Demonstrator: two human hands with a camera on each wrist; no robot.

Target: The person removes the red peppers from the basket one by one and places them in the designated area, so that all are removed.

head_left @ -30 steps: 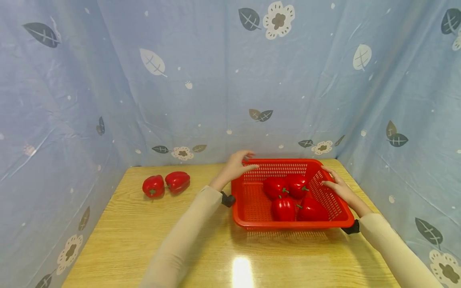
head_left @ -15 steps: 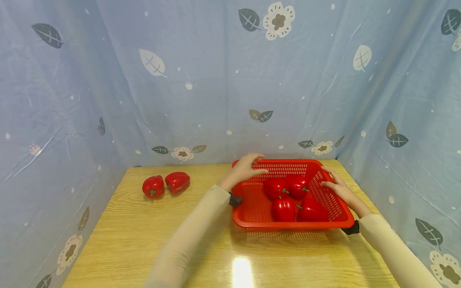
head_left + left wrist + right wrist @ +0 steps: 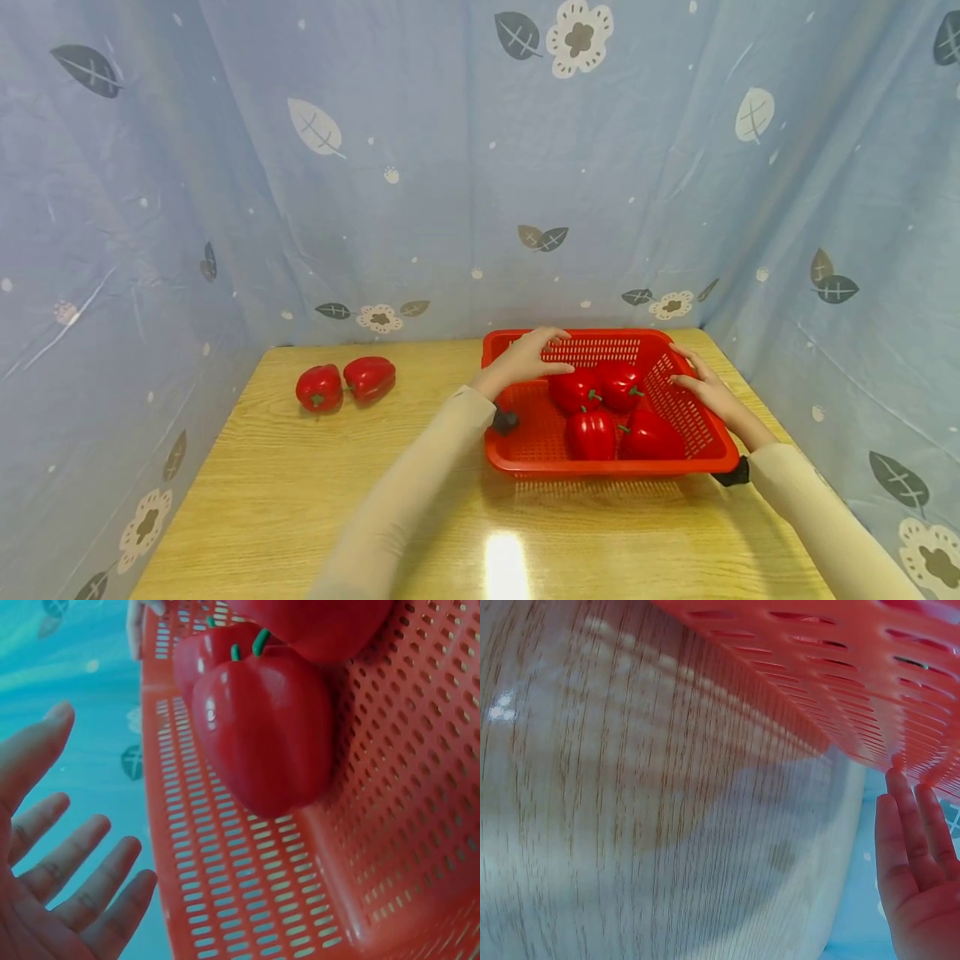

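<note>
A red plastic basket with slotted walls stands on the right half of the table, holding several red bell peppers with green stems. My left hand hovers over the basket's left part, fingers spread and thumb apart, holding nothing. In the left wrist view, one bell pepper lies beyond that hand, apart from the fingers. My right hand holds the basket's right rim, thumb on the inner side. The right wrist view shows its fingers along the outer wall.
Two more red bell peppers, one upright and one on its side, lie at the table's back left. A blue curtain with leaves and flowers encloses the wooden table at the back and sides.
My left hand has moved right, from the basket's left rim to above its inside. The right hand, the basket and the bell peppers have stayed in place.
</note>
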